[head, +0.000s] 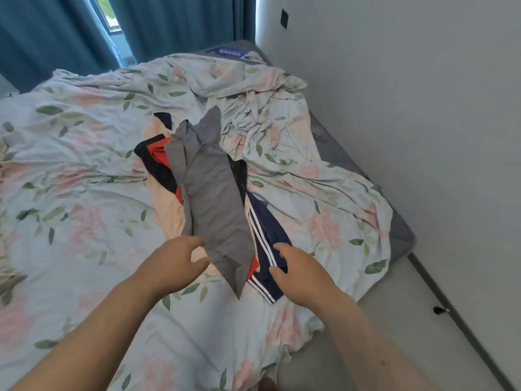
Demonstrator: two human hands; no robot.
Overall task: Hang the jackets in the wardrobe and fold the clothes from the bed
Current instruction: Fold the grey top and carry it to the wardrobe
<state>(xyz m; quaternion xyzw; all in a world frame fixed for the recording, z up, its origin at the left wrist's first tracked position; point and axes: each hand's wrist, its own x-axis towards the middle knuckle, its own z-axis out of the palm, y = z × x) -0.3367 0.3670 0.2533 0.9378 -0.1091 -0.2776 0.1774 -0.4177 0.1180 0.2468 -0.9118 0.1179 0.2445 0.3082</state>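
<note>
A pile of clothes lies in the middle of the bed [70, 176]. On top is a long grey garment [210, 193], stretched from far to near. Under it I see a navy piece with white stripes [266, 235], a dark one with red patches [158, 159] and a pale peach one [166, 204]. My left hand [172, 263] is at the near left edge of the grey garment, fingers spread and relaxed, holding nothing. My right hand [298, 272] hovers over the navy striped piece with loosely bent fingers, gripping nothing that I can see.
A floral sheet covers the bed and bunches into folds [253, 88] at the far right. A white wall [423, 108] runs along the right, with a strip of floor [394, 320] between it and the bed. Blue curtains [174, 24] hang behind the bed.
</note>
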